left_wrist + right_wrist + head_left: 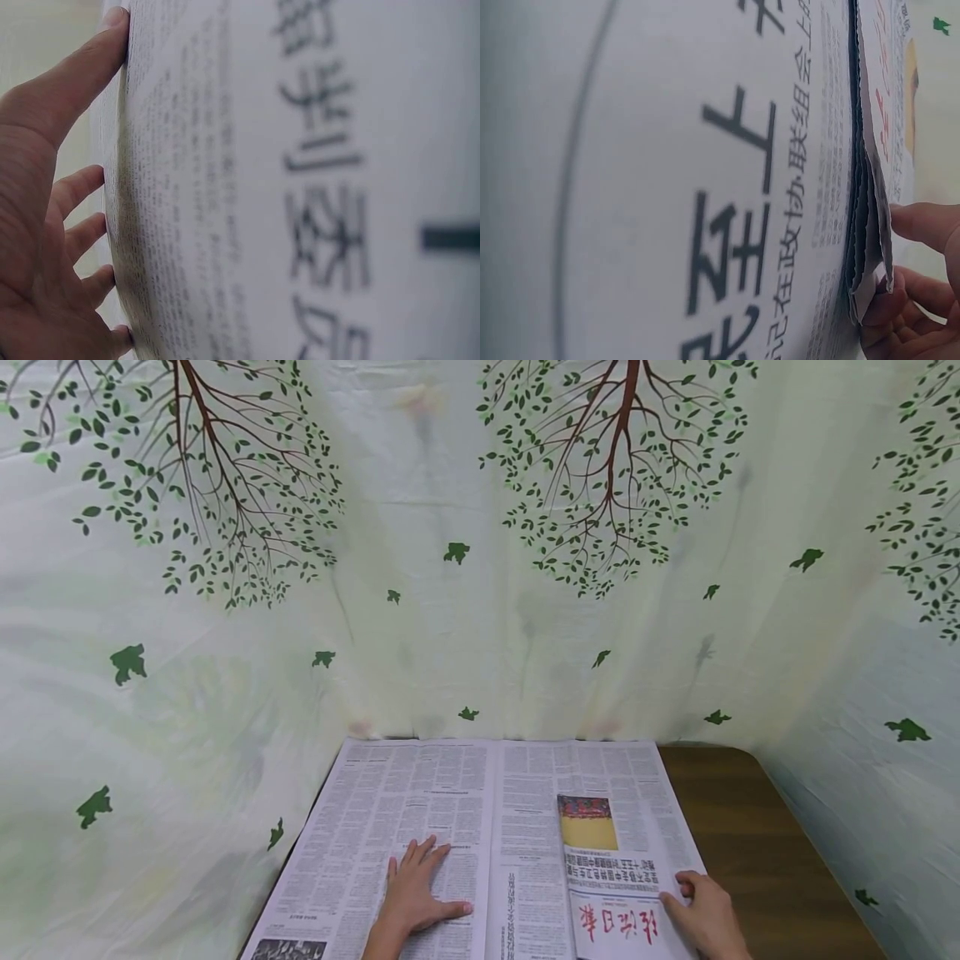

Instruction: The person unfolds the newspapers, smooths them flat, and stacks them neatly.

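Observation:
A newspaper (420,777) lies spread over the table. On its right half is a smaller folded newspaper (618,889), with red characters and a yellow and red picture on its front. My left hand (416,893) rests on the left page, fingers spread and thumb pointing toward the middle crease. In the left wrist view, the fingertips (101,287) touch the printed sheet. At the right side, my right hand (708,914) pinches the edge of the folded newspaper. The right wrist view shows its layered edge (870,247) between thumb and fingers, slightly parted.
Brown wooden table (750,843) shows along the right. Behind and at both sides hangs a pale curtain (420,635) printed with trees and green leaves, meeting the table's back edge. A dark photo (288,950) is printed on the spread paper at the front left.

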Demonstrator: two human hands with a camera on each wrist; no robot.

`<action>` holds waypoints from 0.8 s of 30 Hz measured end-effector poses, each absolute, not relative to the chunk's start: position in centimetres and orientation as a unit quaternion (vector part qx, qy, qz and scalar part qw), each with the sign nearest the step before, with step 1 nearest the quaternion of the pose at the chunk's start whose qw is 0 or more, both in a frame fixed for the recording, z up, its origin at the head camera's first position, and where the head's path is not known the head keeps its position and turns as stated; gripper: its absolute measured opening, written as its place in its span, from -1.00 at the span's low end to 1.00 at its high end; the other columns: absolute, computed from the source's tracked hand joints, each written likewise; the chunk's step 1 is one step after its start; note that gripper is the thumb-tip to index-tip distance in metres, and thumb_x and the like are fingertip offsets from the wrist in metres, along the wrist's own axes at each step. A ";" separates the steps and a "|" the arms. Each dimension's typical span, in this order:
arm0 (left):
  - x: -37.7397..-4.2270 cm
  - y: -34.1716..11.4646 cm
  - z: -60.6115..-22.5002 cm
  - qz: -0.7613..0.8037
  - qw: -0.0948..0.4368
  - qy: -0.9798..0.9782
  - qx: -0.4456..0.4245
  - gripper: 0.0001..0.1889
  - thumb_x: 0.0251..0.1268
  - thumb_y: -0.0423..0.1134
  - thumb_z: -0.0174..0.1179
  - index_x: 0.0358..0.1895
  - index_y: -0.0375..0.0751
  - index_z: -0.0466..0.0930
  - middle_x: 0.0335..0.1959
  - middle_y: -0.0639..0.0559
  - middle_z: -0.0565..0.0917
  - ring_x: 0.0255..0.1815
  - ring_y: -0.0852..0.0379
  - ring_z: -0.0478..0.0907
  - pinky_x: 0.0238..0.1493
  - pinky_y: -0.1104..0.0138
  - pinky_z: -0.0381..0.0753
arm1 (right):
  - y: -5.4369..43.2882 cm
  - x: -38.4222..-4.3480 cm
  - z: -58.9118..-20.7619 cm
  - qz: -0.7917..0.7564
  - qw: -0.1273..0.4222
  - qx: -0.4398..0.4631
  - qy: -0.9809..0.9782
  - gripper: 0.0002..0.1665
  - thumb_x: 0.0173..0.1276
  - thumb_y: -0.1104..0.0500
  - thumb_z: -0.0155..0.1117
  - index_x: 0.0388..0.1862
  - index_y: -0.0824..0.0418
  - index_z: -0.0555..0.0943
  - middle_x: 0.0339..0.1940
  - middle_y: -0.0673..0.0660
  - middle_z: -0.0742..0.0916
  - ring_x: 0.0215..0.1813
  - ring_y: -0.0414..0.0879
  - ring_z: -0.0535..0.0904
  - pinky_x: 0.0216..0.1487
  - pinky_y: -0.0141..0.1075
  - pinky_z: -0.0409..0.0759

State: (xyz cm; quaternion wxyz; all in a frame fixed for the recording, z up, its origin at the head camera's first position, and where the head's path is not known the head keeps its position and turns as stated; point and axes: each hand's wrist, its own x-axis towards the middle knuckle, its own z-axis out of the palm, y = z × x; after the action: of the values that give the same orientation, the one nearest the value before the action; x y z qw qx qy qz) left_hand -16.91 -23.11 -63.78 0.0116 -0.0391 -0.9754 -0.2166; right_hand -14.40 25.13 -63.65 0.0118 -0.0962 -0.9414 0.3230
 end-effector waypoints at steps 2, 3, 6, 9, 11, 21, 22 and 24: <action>-16.9 -23.1 -63.7 -0.216 0.010 -0.976 -0.039 0.27 -0.51 0.70 0.39 0.45 0.07 0.48 0.58 -0.14 0.34 0.63 -0.38 0.11 0.48 -0.48 -0.09 | 24.9 -14.5 -63.6 0.324 0.008 -0.099 -0.941 -0.39 0.17 0.06 0.49 0.10 0.44 0.62 -0.25 0.13 0.67 -0.25 -0.06 0.52 -0.23 -0.21 0.46; -16.9 -23.1 -63.7 -0.215 0.009 -0.976 -0.039 0.27 -0.50 0.70 0.39 0.45 0.07 0.48 0.58 -0.14 0.34 0.63 -0.38 0.12 0.48 -0.48 -0.09 | 24.8 -14.5 -63.6 0.323 0.005 -0.101 -0.941 -0.38 0.17 0.06 0.49 0.10 0.44 0.62 -0.24 0.14 0.67 -0.24 -0.06 0.52 -0.23 -0.22 0.46; -16.9 -23.1 -63.7 -0.211 0.007 -0.977 -0.039 0.27 -0.50 0.71 0.38 0.45 0.07 0.48 0.58 -0.13 0.34 0.62 -0.38 0.12 0.48 -0.48 -0.08 | 24.5 -14.7 -63.5 0.325 -0.001 -0.102 -0.940 -0.37 0.17 0.05 0.50 0.11 0.44 0.62 -0.23 0.15 0.69 -0.23 -0.05 0.54 -0.23 -0.22 0.47; -17.0 -23.1 -63.8 -0.208 0.006 -0.977 -0.040 0.27 -0.50 0.71 0.37 0.46 0.07 0.47 0.58 -0.13 0.34 0.62 -0.38 0.12 0.47 -0.48 -0.07 | 24.2 -14.8 -63.6 0.326 0.005 -0.095 -0.940 -0.38 0.17 0.06 0.51 0.10 0.44 0.64 -0.24 0.14 0.71 -0.23 -0.06 0.55 -0.23 -0.23 0.48; -17.0 -23.2 -63.9 -0.207 0.006 -0.977 -0.041 0.27 -0.49 0.72 0.36 0.46 0.08 0.47 0.58 -0.12 0.33 0.62 -0.38 0.12 0.47 -0.49 -0.07 | 24.0 -14.8 -63.7 0.327 0.012 -0.089 -0.941 -0.41 0.17 0.06 0.52 0.07 0.42 0.65 -0.26 0.11 0.71 -0.24 -0.08 0.55 -0.24 -0.23 0.49; -17.0 -23.3 -63.9 -0.207 -0.001 -0.977 -0.041 0.28 -0.49 0.73 0.34 0.47 0.07 0.46 0.59 -0.12 0.32 0.63 -0.38 0.11 0.47 -0.48 -0.08 | 22.0 -15.3 -64.0 0.354 0.016 -0.101 -0.930 -0.47 0.14 0.12 0.51 0.02 0.42 0.67 -0.34 0.09 0.70 -0.31 -0.12 0.52 -0.29 -0.26 0.46; -17.0 -23.3 -63.9 -0.207 -0.001 -0.978 -0.042 0.28 -0.48 0.73 0.34 0.47 0.07 0.46 0.59 -0.12 0.32 0.63 -0.38 0.11 0.47 -0.48 -0.08 | 21.8 -15.4 -64.1 0.356 0.015 -0.104 -0.928 -0.47 0.15 0.12 0.51 0.02 0.43 0.67 -0.34 0.09 0.70 -0.32 -0.12 0.51 -0.29 -0.27 0.45; -17.0 -23.3 -63.9 -0.206 -0.002 -0.978 -0.043 0.28 -0.47 0.73 0.34 0.47 0.08 0.46 0.59 -0.12 0.32 0.63 -0.37 0.11 0.47 -0.48 -0.08 | 21.4 -15.5 -64.1 0.362 0.016 -0.107 -0.926 -0.48 0.15 0.13 0.50 0.02 0.43 0.67 -0.36 0.09 0.69 -0.33 -0.12 0.51 -0.31 -0.28 0.44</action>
State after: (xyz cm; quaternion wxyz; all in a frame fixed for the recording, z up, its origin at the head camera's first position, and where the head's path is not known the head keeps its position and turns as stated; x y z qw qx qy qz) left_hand -16.98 -23.26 -63.95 -0.0016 -0.0426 -0.9776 -0.2063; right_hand -15.48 21.36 -64.11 0.0157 -0.1068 -0.9261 0.3615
